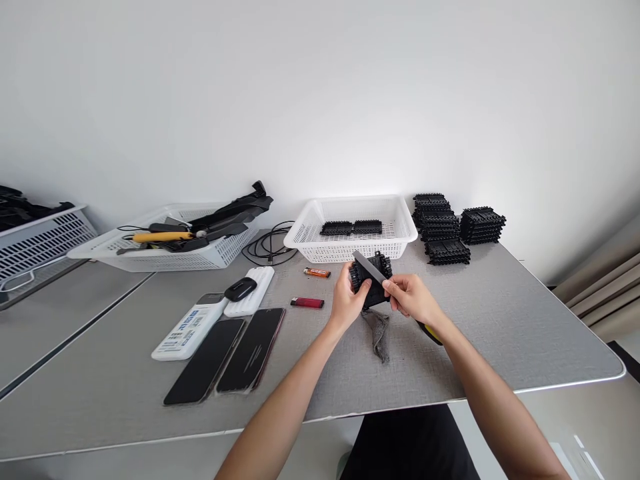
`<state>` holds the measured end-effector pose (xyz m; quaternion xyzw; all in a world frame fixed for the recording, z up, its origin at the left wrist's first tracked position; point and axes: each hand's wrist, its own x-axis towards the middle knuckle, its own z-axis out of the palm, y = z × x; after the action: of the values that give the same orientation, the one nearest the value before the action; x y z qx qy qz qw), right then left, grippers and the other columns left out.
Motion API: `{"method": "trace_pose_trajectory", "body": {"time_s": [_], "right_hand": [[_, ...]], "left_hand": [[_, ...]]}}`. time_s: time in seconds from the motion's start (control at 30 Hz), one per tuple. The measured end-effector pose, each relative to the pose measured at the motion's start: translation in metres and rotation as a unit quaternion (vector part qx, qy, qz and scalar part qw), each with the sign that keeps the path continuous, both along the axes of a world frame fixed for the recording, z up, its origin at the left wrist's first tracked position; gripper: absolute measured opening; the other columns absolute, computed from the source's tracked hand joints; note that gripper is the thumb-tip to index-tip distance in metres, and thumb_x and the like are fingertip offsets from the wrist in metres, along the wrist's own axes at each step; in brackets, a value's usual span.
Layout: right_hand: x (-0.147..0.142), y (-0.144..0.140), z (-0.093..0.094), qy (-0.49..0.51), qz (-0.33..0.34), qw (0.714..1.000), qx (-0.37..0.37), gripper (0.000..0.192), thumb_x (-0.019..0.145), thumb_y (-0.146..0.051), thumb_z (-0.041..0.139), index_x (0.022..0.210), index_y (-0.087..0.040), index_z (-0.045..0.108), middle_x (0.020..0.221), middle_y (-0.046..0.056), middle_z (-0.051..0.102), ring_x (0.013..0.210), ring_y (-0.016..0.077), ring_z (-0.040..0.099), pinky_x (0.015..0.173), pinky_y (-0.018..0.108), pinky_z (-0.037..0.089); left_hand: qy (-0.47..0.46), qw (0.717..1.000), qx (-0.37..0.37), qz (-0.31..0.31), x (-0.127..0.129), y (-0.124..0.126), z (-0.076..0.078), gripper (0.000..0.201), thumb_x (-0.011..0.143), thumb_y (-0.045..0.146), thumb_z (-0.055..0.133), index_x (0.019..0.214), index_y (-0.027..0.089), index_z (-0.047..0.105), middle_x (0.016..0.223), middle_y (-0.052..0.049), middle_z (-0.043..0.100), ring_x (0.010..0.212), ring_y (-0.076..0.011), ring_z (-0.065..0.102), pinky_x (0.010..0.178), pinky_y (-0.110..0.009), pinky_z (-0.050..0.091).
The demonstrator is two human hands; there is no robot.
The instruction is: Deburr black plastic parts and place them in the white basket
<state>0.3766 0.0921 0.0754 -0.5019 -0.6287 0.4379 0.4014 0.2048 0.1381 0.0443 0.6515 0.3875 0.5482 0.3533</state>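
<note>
My left hand (346, 298) grips a black ribbed plastic part (371, 275) above the grey table (500, 320). My right hand (411, 295) holds a utility knife whose grey blade (369, 265) lies across the top of the part; its yellow handle end (431, 333) pokes out under my wrist. A small pile of dark shavings (379, 331) lies on the table just below my hands. Behind them stands a white basket (400, 227) with two black parts (351, 228) inside.
Stacks of black parts (453, 227) stand at the back right. Two lighters (310, 288), two dark phones (230, 357), a white remote (187, 328), a white power bank with a black case (247, 292) lie left. A tool basket (170, 245) and cables (267, 248) sit behind.
</note>
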Motion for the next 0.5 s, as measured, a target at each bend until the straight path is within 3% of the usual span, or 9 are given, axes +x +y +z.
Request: {"method": "trace_pose_trajectory", "body": {"time_s": [0.17,0.5], "right_hand": [[0.0071,0.003,-0.0004,-0.009,-0.044,0.999,0.012,0.039,0.09,-0.05,0.047,0.068,-0.018,0.054,0.047,-0.002,0.055,0.034,0.0086,0.038,0.037,0.02,0.029],[0.007,0.0012,0.0014,0.006,-0.045,0.999,0.017,0.04,0.09,-0.051,0.049,0.069,-0.018,0.055,0.048,-0.002,0.054,0.034,0.0085,0.038,0.036,0.021,0.028]], "left_hand": [[-0.02,1.0,-0.016,0.007,-0.0022,0.0033,-0.0028,0.041,0.079,0.035,0.068,0.113,0.021,0.051,0.101,-0.006,0.064,0.093,-0.0219,0.063,0.086,-0.036,0.048],[-0.047,0.999,-0.018,0.019,-0.0045,0.0062,-0.0039,0.047,0.075,0.04,0.073,0.113,0.021,0.053,0.103,-0.007,0.065,0.1,-0.0241,0.063,0.09,-0.038,0.049]]}}
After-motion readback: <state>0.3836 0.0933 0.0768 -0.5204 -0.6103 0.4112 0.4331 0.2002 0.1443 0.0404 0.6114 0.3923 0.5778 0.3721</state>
